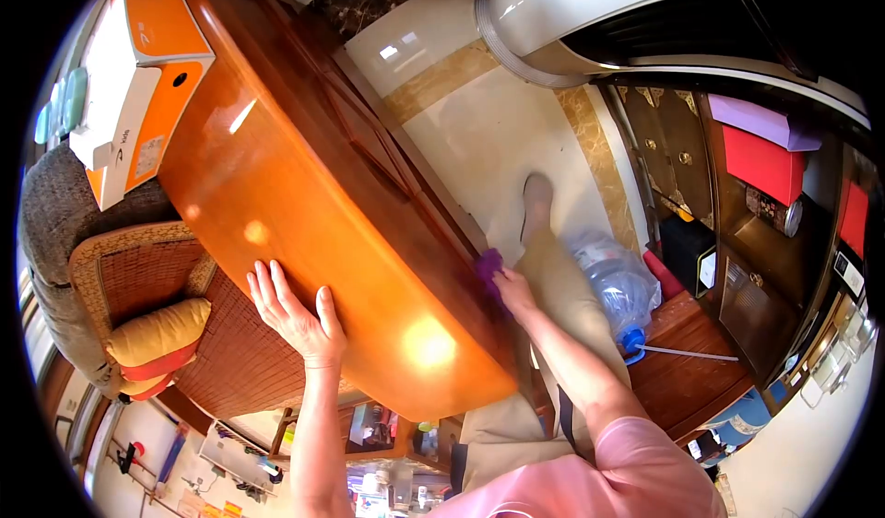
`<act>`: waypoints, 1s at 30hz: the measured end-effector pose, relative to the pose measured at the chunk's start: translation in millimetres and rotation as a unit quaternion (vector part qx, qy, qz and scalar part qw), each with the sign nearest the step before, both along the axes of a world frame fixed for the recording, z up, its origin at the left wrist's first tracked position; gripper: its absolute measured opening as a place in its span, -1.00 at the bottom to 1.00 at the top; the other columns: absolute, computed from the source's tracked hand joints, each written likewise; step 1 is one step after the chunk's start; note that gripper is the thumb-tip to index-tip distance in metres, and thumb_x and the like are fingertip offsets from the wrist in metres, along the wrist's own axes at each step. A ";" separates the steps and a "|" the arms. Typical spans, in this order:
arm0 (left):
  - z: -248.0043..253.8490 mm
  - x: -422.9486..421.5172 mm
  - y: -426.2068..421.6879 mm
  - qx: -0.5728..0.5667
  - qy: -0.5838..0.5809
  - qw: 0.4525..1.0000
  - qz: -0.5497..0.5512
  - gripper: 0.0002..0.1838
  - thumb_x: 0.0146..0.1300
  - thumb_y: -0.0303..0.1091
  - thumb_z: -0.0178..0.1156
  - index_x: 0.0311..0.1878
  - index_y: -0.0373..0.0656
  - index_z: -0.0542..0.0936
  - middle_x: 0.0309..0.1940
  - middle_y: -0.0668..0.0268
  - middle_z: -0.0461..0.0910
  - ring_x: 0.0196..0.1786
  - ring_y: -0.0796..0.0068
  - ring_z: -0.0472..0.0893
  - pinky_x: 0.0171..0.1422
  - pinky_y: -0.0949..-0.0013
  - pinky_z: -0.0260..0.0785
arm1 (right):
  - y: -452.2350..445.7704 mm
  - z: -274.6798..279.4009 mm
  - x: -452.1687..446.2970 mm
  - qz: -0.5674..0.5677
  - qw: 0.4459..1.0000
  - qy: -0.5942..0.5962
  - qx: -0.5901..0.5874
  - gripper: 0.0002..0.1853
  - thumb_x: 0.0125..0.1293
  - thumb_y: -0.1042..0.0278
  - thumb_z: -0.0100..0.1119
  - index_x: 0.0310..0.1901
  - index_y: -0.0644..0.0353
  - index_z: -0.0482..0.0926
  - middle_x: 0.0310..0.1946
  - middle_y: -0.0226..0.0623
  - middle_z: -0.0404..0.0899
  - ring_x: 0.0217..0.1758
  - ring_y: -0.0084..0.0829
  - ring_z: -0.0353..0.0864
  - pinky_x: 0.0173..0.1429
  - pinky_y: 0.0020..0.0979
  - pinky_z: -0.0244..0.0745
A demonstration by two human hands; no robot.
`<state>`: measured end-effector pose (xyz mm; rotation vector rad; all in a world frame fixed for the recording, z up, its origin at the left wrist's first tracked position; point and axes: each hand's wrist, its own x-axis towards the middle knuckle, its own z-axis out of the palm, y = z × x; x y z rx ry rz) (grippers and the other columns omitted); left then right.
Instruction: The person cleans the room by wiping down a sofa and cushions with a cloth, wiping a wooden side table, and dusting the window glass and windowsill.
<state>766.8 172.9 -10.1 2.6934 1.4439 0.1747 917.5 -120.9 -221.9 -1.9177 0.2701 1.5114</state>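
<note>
My left hand (pixel 300 320) lies flat with fingers spread on the glossy orange-brown top of a long wooden cabinet (pixel 304 214). My right hand (pixel 513 292) is closed around a purple cloth (pixel 490 267). The cloth is bunched up against the cabinet's side, below the edge of its top. Part of the cloth is hidden behind my fingers. Bright light reflects off the polished top between my two hands.
An orange and white box (pixel 147 76) stands at the cabinet's far end. A woven-seat chair with a yellow cushion (pixel 161 329) is at left. A large clear water bottle (pixel 613 283) lies right of my leg, near a dark shelf cabinet (pixel 668 145).
</note>
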 end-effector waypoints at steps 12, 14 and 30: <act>0.3 1.1 0.4 -0.047 0.005 0.998 0.034 -0.15 0.46 0.23 -0.13 0.50 -0.35 0.17 0.54 -0.06 0.08 0.59 -0.10 0.03 0.63 -0.09 -0.17 | 183.8 -69.0 44.4 0.132 0.929 -0.183 0.292 -0.57 0.41 0.50 0.00 0.29 0.42 0.40 0.34 0.01 0.41 0.44 -0.06 0.34 0.50 -0.29 0.20; 2.3 0.7 0.9 -0.055 0.019 0.998 0.033 -0.15 0.46 0.24 -0.15 0.51 -0.34 0.15 0.55 -0.06 0.04 0.60 -0.10 0.01 0.63 -0.08 -0.16 | 107.2 -59.3 25.7 0.166 0.948 -0.163 0.215 -0.54 0.39 0.56 -0.01 0.32 0.40 0.38 0.34 0.02 0.42 0.45 -0.15 0.36 0.50 -0.32 0.20; -8.6 61.1 133.4 -0.018 -0.044 0.994 0.098 -0.31 0.55 0.01 -0.16 0.51 -0.36 0.17 0.52 0.04 0.14 0.54 0.15 0.16 0.59 0.16 -0.04 | 304.8 -108.7 101.5 0.116 0.959 -0.006 0.260 -0.57 0.48 0.23 0.05 0.27 0.27 0.50 0.18 -0.03 0.59 0.27 -0.23 0.52 0.34 -0.34 0.33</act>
